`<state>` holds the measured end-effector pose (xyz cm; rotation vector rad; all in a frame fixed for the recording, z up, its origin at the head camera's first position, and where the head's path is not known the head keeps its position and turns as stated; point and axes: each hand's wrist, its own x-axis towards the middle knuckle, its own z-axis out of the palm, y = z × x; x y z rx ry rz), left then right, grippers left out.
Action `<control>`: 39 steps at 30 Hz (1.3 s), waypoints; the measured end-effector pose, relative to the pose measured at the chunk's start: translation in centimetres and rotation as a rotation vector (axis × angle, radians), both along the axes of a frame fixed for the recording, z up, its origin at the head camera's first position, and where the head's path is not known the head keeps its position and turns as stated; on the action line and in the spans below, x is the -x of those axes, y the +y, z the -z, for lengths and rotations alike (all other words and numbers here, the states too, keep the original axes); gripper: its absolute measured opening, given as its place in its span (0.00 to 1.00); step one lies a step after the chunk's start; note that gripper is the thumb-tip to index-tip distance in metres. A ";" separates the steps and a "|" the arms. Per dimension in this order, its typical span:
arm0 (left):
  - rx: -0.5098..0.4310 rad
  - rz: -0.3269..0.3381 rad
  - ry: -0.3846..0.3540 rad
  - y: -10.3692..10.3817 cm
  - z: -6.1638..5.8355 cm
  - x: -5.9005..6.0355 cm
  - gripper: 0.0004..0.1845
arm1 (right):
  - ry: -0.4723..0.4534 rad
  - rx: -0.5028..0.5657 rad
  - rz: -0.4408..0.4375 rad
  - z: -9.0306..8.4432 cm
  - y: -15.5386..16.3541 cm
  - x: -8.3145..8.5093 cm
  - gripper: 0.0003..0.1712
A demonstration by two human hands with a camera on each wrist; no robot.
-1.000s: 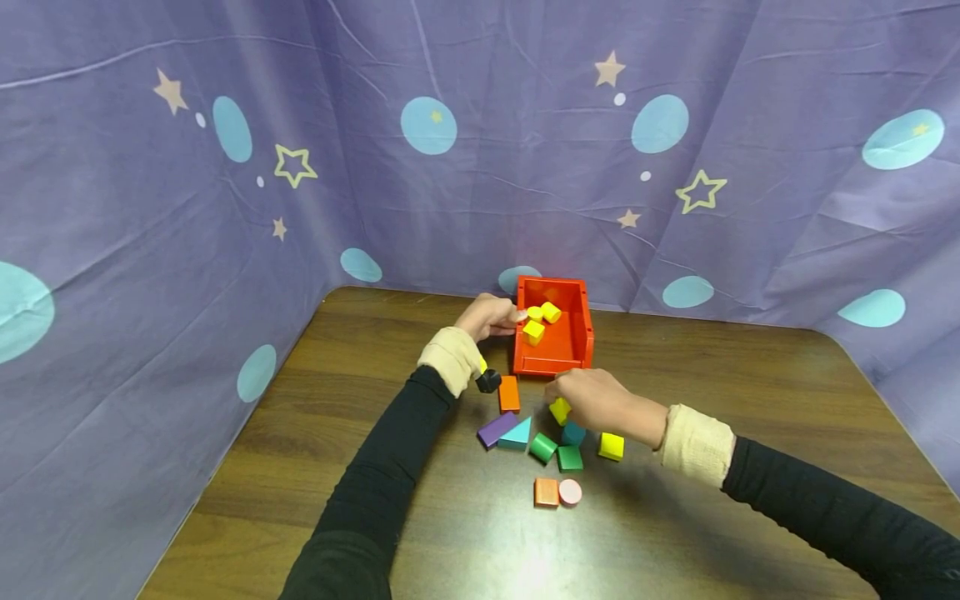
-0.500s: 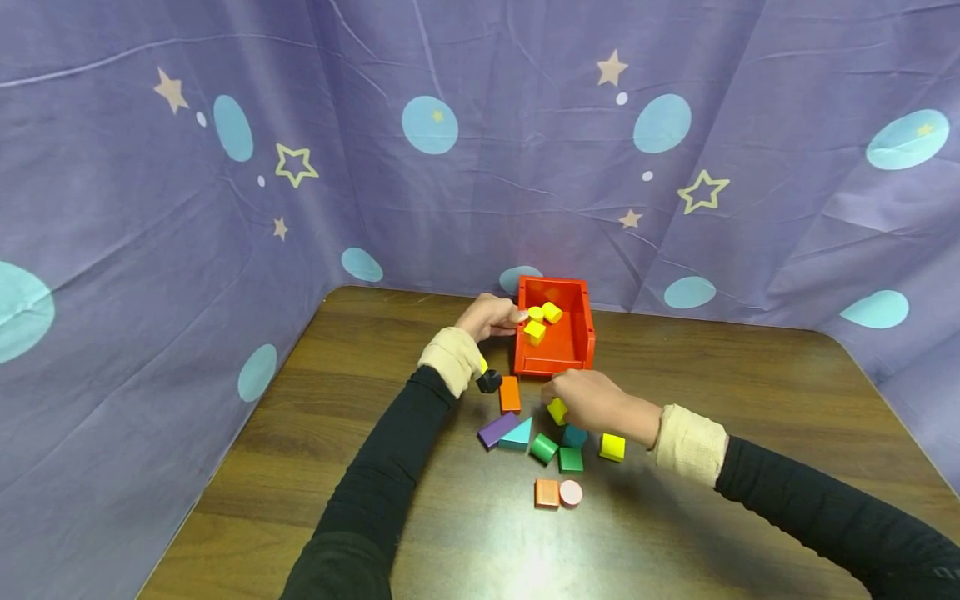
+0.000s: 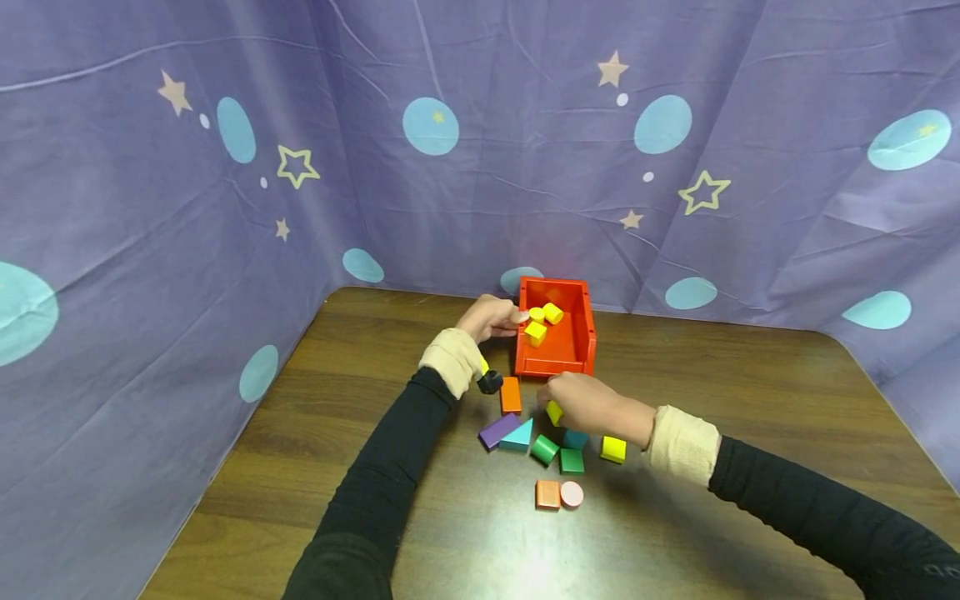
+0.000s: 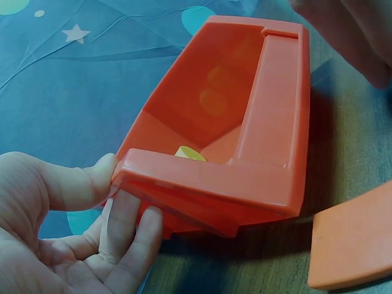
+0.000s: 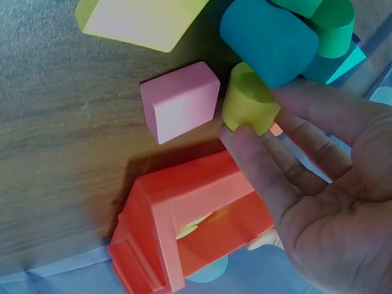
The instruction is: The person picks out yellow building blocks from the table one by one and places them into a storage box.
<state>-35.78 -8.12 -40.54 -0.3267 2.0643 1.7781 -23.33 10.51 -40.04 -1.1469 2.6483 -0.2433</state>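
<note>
In the head view my left hand [image 3: 489, 318] grips the left wall of a red plastic bin [image 3: 553, 367]; the left wrist view has the thumb over its rim [image 4: 202, 177] and curled fingers beneath. Several yellow blocks [image 3: 536, 334] lie inside the bin. My right hand [image 3: 588, 404] is in front of the bin and pinches a yellow cylinder block [image 5: 250, 101] between thumb and finger. Beside that cylinder are a teal cylinder block [image 5: 269, 40] and a pink block [image 5: 180, 101]; the hand hides the pink one from the head camera.
Around the right hand lie an orange block [image 3: 511, 395], a purple block [image 3: 498, 432], a turquoise triangle [image 3: 517, 437], green blocks [image 3: 572, 461] and a yellow block [image 3: 612, 449]. Nearer are an orange square block [image 3: 547, 495] and a pink round one [image 3: 572, 495]. A patterned curtain [image 3: 480, 208] hangs behind the table.
My right hand has shifted slightly left with the yellow cylinder block. The left hand keeps its grip on the bin, which stays in place.
</note>
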 end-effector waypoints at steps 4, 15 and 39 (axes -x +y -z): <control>-0.008 0.000 -0.005 0.1 0.0 0.0 0.12 | -0.011 0.017 0.003 0.3 0.1 0.1 0.16; 0.013 0.015 0.000 0.1 0.1 0.0 0.13 | -0.022 0.027 0.011 0.2 0.0 0.1 0.14; -0.019 0.005 -0.007 -0.2 -0.2 0.0 0.15 | 0.007 0.003 0.006 -1.7 0.5 0.8 0.14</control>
